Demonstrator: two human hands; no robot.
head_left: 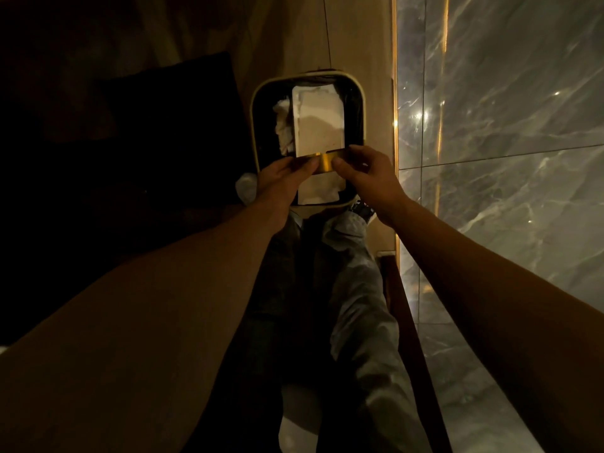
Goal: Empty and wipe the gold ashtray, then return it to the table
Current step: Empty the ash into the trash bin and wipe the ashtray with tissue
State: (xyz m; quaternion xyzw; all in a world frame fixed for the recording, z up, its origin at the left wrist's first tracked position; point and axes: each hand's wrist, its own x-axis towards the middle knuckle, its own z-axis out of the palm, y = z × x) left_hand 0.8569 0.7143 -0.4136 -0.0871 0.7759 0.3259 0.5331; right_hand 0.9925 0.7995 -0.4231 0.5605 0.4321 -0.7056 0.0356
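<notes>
I hold the gold ashtray [325, 161] edge-on over an open waste bin [255, 125] on the floor. Only its narrow shiny gold side shows; its inside is hidden. My left hand [281, 178] grips its left end and my right hand [362, 173] grips its right end, thumbs on the near face. The bin has a pale rim and dark lining. Inside it lie a flat white box or card [318, 125] and crumpled white tissue [283, 129].
A grey marble wall [506, 125] with a lit gold strip [394, 109] runs along the right. A dark piece of furniture [147, 142] stands left of the bin. My legs in grey trousers [353, 289] are below, above a pale wooden floor [327, 34].
</notes>
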